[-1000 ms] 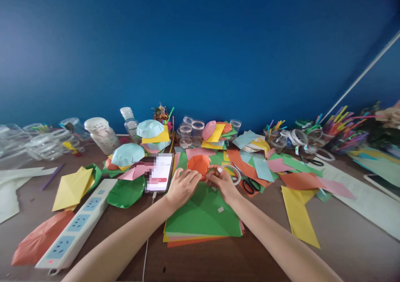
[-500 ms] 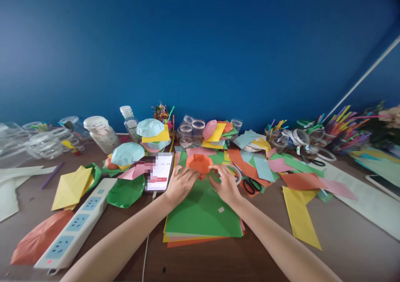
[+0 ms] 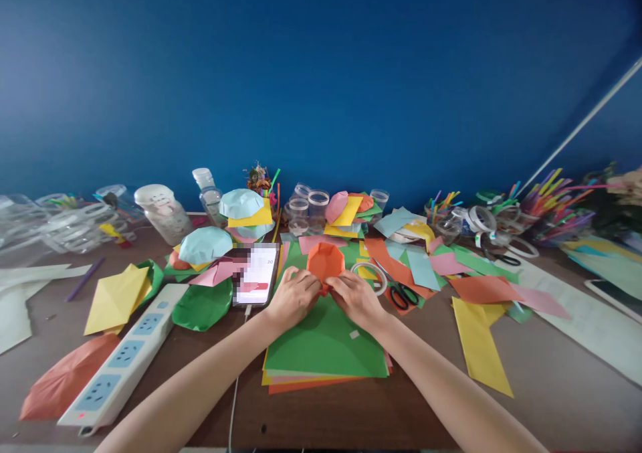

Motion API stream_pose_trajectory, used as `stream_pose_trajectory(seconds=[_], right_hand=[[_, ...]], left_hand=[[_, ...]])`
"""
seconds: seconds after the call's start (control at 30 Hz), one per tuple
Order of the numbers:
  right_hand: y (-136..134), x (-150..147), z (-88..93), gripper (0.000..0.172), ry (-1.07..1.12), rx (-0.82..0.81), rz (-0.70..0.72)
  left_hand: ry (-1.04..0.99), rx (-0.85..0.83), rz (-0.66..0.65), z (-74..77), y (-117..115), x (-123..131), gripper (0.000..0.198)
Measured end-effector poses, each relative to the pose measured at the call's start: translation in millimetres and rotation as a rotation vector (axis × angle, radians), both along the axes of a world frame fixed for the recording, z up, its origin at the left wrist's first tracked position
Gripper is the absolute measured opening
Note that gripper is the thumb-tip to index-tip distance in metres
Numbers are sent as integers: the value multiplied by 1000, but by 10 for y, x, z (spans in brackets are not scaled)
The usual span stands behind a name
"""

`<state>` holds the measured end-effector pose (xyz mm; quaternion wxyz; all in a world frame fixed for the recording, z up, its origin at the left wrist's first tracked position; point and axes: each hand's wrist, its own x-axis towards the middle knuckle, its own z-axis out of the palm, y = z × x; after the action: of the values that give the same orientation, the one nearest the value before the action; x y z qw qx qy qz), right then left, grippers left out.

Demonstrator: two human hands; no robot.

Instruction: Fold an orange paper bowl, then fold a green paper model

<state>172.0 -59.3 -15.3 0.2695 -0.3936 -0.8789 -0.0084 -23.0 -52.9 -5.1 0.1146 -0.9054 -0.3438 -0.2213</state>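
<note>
An orange folded-paper bowl [image 3: 326,263], round with a faceted rim, is held between my hands above a stack of coloured paper. My left hand [image 3: 295,298] pinches its near left edge, fingers curled. On its near right edge, the fingers of my right hand [image 3: 357,296] are closed. My fingertips hide the bowl's near side. Beneath lies the stack with a green sheet [image 3: 326,346] on top, a small white scrap on it. A white tape roll [image 3: 382,280] and black-handled scissors [image 3: 402,296] lie just right of my right hand.
To the left are a lit phone [image 3: 258,274] with a cable, a white power strip [image 3: 123,356] and a green paper bowl [image 3: 203,304]. Light blue paper bowls [image 3: 205,244] and clear cups [image 3: 317,211] stand behind. Loose paper pieces [image 3: 481,346] and bundles of colourful straws [image 3: 556,202] are at right.
My right hand has moved left and closed on the bowl's near edge; its fingers were more spread before. The orange bowl has tipped up, showing more of its inside.
</note>
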Motion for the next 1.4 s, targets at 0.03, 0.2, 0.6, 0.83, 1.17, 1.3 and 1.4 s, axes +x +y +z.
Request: stream_pose_trajectory(seconds=[0.03, 0.2, 0.6, 0.83, 1.17, 1.3, 1.4], right_hand=[[-1, 2, 0, 25, -21, -3, 9], [-2, -4, 7, 26, -94, -31, 31], [-38, -108, -23, 25, 14, -159, -95], [-24, -177, -61, 24, 37, -175, -178], [2, -237, -76, 29, 56, -175, -204], [16, -230, -107, 19, 70, -198, -228], [30, -227, -150, 16, 67, -201, -242]], left_hand=[[7, -15, -4, -4, 1, 1, 14], [40, -86, -17, -17, 7, -1, 11], [67, -92, 58, -32, -26, 57, 13], [-1, -17, 93, 0, -61, 46, 11], [178, 145, 83, -65, -303, 159, 16], [187, 110, 115, -144, -333, 188, 14], [190, 104, 99, -163, -314, 189, 14]])
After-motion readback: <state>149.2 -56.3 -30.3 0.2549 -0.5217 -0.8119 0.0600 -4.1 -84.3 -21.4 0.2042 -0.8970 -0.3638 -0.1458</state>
